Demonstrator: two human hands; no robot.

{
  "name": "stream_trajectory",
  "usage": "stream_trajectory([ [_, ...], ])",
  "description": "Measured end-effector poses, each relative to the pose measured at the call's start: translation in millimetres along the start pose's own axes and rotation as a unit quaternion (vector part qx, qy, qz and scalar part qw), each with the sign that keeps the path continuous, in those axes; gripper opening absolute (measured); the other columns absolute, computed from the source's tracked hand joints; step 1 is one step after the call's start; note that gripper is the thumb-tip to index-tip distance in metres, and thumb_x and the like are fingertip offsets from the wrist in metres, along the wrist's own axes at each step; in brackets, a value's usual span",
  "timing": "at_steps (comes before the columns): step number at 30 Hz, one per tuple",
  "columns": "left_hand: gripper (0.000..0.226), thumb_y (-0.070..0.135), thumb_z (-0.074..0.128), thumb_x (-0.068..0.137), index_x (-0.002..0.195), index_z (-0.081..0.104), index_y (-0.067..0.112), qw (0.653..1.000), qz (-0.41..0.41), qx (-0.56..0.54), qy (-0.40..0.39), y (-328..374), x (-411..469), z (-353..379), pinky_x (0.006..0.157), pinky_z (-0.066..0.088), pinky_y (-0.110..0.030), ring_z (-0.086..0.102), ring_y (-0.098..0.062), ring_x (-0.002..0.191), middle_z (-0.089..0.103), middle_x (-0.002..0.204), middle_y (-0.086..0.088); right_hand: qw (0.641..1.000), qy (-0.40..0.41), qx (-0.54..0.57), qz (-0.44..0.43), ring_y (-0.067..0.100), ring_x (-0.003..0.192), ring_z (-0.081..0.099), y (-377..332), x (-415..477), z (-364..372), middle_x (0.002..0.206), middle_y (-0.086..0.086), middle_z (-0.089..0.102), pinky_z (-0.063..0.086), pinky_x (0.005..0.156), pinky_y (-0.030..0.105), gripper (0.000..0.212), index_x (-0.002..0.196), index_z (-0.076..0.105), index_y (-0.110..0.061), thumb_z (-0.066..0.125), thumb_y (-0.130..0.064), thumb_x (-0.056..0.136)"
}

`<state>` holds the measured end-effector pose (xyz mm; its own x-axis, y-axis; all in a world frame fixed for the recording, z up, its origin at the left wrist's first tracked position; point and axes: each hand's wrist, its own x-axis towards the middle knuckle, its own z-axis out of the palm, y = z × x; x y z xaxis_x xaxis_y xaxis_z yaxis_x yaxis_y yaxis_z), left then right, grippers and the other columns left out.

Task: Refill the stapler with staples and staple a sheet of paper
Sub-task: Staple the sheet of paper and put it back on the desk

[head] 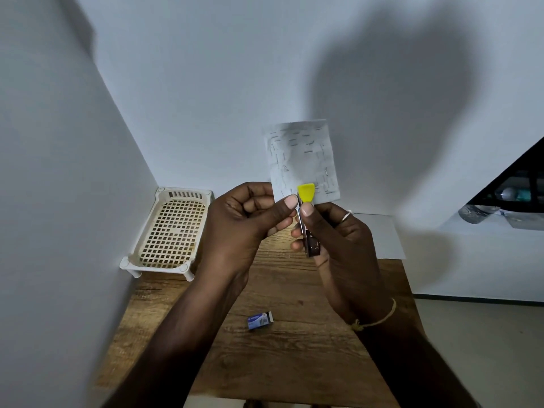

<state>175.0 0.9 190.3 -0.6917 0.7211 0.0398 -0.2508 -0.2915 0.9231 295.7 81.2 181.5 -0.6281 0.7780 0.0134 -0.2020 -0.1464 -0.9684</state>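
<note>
Left hand [247, 219]: your fingers are curled in and the thumb pinches the lower edge of the sheet of paper [303, 160], holding it upright above the table.
Right hand [338, 240]: you have it wrapped round the stapler [307, 219], thumb pressed near its yellow tip, fingers folded against the metal body.
Stapler: raised at centre frame, its yellow end lying against the bottom of the sheet, just at 3 o'clock of your left thumb.
Sheet of paper: already dotted with many staples, rising toward 12 o'clock from your hands.
Staple box [260, 320]: lies on the wooden table [294, 363] at 6 o'clock, well apart from both hands.
Plastic tray [169, 231]: sits at 9 o'clock against the wall.
</note>
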Motion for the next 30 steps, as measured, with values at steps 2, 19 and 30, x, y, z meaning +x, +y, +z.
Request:
stream_trajectory([
  [2,0.022,0.013,0.086,0.074,0.094,0.075,0.01,1.0,-0.003,0.01,-0.002,0.5,1.2,0.0,0.072,0.059,-0.028,0.076,-0.022,0.081,0.078,0.088,-0.014,1.0,-0.004,0.001,0.008,0.021,0.068,0.069,-0.2,1.4,-1.6,0.077,0.01,0.072,0.055,0.065,0.033,0.036,0.091,0.077,-0.015,0.076,-0.048,0.079],
  [19,0.011,0.007,0.082,0.08,0.088,0.076,0.008,1.0,-0.012,0.016,-0.011,-4.2,-1.6,0.0,0.069,0.059,-0.025,0.076,-0.019,0.078,0.078,0.083,-0.013,0.994,-0.035,0.095,0.03,0.019,0.07,0.066,1.6,0.2,-6.4,0.076,0.009,0.07,0.054,0.063,0.029,0.018,0.089,0.077,-0.009,0.071,-0.026,0.088],
  [30,0.036,0.035,0.077,0.088,0.094,0.075,0.0,0.994,0.012,0.06,-0.086,-10.4,-9.1,11.2,0.073,0.055,-0.042,0.061,-0.027,0.073,0.069,0.079,-0.015,0.998,0.019,0.051,-0.02,0.022,0.064,0.063,3.3,-7.9,-6.6,0.071,0.009,0.068,0.052,0.063,0.036,0.015,0.084,0.075,-0.007,0.073,-0.022,0.084],
])
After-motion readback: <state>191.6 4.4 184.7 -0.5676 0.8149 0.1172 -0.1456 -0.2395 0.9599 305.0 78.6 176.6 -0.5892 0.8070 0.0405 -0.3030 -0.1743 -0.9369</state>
